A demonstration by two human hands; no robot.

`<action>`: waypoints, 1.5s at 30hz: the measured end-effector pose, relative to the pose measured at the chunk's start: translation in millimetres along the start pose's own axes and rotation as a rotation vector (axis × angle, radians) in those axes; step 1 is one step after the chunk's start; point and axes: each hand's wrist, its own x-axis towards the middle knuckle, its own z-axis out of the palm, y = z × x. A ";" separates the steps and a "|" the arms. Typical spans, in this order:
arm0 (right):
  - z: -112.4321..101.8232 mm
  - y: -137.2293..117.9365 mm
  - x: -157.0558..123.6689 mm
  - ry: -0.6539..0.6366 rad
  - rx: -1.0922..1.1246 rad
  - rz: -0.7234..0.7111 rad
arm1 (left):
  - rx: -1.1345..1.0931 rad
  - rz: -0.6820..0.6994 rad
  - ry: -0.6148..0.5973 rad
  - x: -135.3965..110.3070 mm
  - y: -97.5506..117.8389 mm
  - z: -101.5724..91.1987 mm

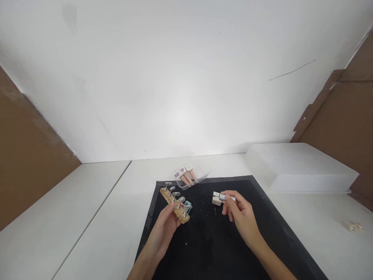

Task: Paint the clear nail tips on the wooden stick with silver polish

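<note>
My left hand [167, 223] is closed on a wooden nail-tip stand [183, 217], tilted, with several clear nail tips on small metal posts along it. Between the thumb and fingers of my right hand [239, 212] is a thin brush with a silver handle [227, 198], its dark tip pointing left. A small white bottle or block with a label [216, 201] shows just behind the brush; whether my fingers touch it I cannot tell. A small teal object [188, 206] sits beside the stand's near end, partly hidden by it.
Behind the stand, a clear tray [201, 179] holds several white-and-pink bottles [186, 175]. A black mat [204, 249] covers the middle of the white table. A translucent white bin [303, 167] stands at right, with small cream-coloured rings [354, 226] nearer me. A white wall rises behind.
</note>
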 end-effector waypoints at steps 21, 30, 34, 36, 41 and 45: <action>10.9 -3.6 -15.2 -0.051 0.306 0.035 | 0.279 -0.055 0.030 -9.7 -10.9 9.9; 14.7 -8.2 -19.5 -0.152 0.380 0.056 | 0.523 -0.036 0.032 -11.6 -12.0 15.2; 15.7 -5.6 -20.0 -0.192 0.391 0.065 | 0.567 -0.012 0.024 -14.0 -12.6 19.8; 16.0 -4.1 -19.7 -0.203 0.399 0.075 | 0.574 0.003 0.012 -15.2 -12.4 22.5; 17.1 -3.4 -19.3 -0.249 0.351 0.076 | 0.608 0.004 -0.027 -17.5 -10.6 24.7; 19.5 -7.0 -19.2 -0.232 0.284 0.062 | 0.626 -0.008 -0.025 -18.4 -9.4 23.1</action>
